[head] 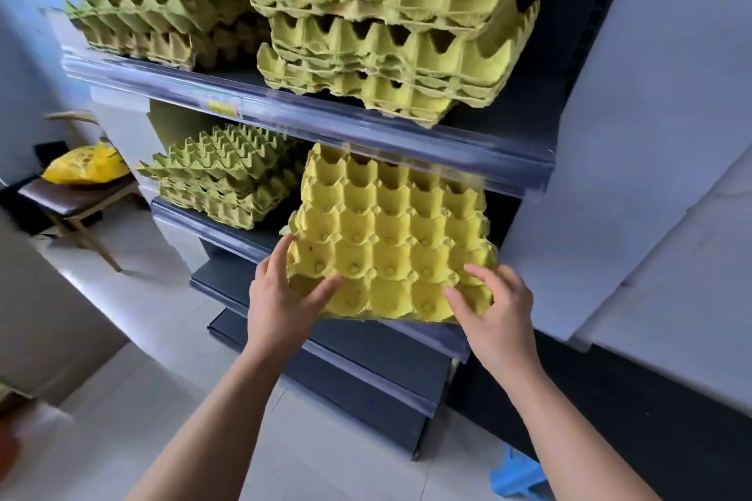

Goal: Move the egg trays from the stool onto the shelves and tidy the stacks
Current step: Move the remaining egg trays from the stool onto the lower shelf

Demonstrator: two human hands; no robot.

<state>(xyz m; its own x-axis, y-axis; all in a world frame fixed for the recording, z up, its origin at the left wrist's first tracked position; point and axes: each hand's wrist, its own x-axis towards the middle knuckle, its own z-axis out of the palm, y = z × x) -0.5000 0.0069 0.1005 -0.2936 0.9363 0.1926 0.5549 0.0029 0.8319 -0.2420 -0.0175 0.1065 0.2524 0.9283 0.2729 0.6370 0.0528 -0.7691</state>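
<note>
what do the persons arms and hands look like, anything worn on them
Both forearms are bare up to the bottom edge of the picture, with no sleeves in view. The left hand and right hand wear no gloves, and no rings, watch or bracelets show at the wrists. Fingernails look short and unpainted.

One head-worn wide-angle camera looks forward and steeply down from close in front of a dark shelf unit [407,134], whose boards run tilted from upper left to lower right of the frame. Both forearms rise from the bottom edge toward the centre. The wide view also catches floor at lower left, a chair [81,207] at mid-left, and a pale wall at right.
</note>
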